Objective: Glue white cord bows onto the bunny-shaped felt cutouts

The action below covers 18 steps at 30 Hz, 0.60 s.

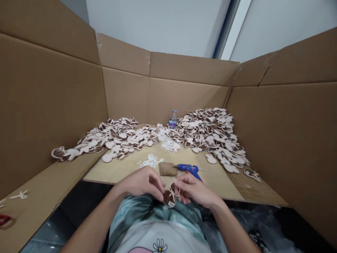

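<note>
Between my two hands, above my lap, is a small brown felt ornament [169, 198] with cream trim, a cream bow and a small white label low on its face. My left hand [147, 181] pinches its left edge with thumb and fingers. My right hand [191, 188] grips its upper right side near the bow, fingers curled. Just beyond my hands, a blue glue gun [188, 168] lies on the table with its nozzle against a brown block [167, 169]. Left of the block sits a little heap of white labels [151, 161].
Large piles of similar ornaments stand at the left [126, 137] and right [210, 135]. A water bottle [173, 119] and crumpled clear plastic [166, 138] are between them. Cardboard walls [184, 70] enclose the table. A red-handled object [4, 220] lies at far left.
</note>
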Each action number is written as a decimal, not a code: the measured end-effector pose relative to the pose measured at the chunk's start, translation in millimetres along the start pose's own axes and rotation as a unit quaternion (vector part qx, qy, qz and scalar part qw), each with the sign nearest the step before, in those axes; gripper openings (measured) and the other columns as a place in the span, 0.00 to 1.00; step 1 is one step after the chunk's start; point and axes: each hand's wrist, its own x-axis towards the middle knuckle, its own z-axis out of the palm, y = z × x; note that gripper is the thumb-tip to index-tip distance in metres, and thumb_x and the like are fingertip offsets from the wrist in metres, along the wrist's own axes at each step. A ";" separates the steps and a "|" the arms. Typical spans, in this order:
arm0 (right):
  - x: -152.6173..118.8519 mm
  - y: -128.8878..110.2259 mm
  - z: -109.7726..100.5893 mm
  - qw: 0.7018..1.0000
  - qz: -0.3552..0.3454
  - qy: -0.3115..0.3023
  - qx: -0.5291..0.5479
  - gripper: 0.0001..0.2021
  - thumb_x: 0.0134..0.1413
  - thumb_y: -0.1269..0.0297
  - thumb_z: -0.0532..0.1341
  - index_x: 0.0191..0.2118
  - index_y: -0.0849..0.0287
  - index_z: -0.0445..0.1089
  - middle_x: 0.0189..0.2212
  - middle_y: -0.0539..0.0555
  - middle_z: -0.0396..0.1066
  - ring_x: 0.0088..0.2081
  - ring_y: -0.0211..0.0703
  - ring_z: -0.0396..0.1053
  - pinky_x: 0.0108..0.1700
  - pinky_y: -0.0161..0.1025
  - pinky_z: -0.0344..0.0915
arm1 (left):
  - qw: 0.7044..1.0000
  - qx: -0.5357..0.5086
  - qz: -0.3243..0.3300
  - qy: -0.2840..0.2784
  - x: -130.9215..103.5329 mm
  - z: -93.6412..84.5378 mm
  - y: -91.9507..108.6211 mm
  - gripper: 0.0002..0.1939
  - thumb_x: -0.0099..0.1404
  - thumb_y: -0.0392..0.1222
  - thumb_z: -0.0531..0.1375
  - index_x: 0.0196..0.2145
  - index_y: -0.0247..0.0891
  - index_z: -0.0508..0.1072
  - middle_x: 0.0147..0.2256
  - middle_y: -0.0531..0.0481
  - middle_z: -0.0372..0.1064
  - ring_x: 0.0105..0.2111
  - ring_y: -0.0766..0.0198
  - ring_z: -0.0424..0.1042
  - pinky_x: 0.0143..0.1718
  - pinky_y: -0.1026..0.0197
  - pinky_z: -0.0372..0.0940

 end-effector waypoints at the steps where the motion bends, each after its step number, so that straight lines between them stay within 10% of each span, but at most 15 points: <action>1: -1.0 -1.7 -1.2 1.000 -0.011 0.008 -0.009 0.20 0.56 0.46 0.61 0.26 0.59 0.70 0.17 0.46 0.67 0.17 0.31 0.61 0.20 0.29 0.56 | 0.999 0.029 0.006 0.032 -2.7 -9.6 0.4 0.06 0.50 0.45 0.69 0.24 0.40 0.80 0.25 0.50 0.77 0.28 0.60 0.75 0.31 0.61 0.67; 4: -6.8 -10.6 -7.5 0.982 -0.122 0.135 -0.048 0.14 0.54 0.52 0.64 0.43 0.54 0.74 0.38 0.54 0.76 0.34 0.38 0.72 0.34 0.35 0.69 | 0.968 0.147 -0.001 0.205 -9.4 -44.1 -3.2 0.16 0.59 0.49 0.61 0.19 0.40 0.76 0.23 0.49 0.76 0.29 0.57 0.75 0.31 0.61 0.66; 8: -14.2 -15.8 -21.8 0.933 -0.159 0.284 -0.153 0.30 0.53 0.55 0.65 0.62 0.44 0.59 0.67 0.55 0.50 0.60 0.50 0.60 0.51 0.47 0.67 | 0.852 0.339 -0.096 0.388 -15.8 -86.7 -20.9 0.10 0.60 0.45 0.58 0.28 0.38 0.77 0.32 0.46 0.79 0.35 0.53 0.76 0.35 0.60 0.66; 13: -12.7 -5.7 -36.9 0.854 -0.002 0.337 -0.396 0.13 0.53 0.62 0.62 0.43 0.63 0.73 0.45 0.65 0.74 0.47 0.56 0.71 0.48 0.50 0.66 | 0.799 0.400 -0.150 0.424 -18.8 -109.8 -48.3 0.23 0.52 0.43 0.65 0.47 0.33 0.73 0.45 0.35 0.76 0.47 0.42 0.73 0.44 0.55 0.65; 18: -6.3 -2.1 -40.4 0.794 0.159 0.325 -0.488 0.03 0.44 0.70 0.65 0.24 0.59 0.70 0.26 0.61 0.76 0.30 0.51 0.72 0.31 0.39 0.62 | 0.796 0.429 -0.127 0.408 -13.5 -110.1 -63.3 0.14 0.57 0.38 0.60 0.42 0.34 0.75 0.44 0.35 0.76 0.49 0.43 0.71 0.49 0.54 0.63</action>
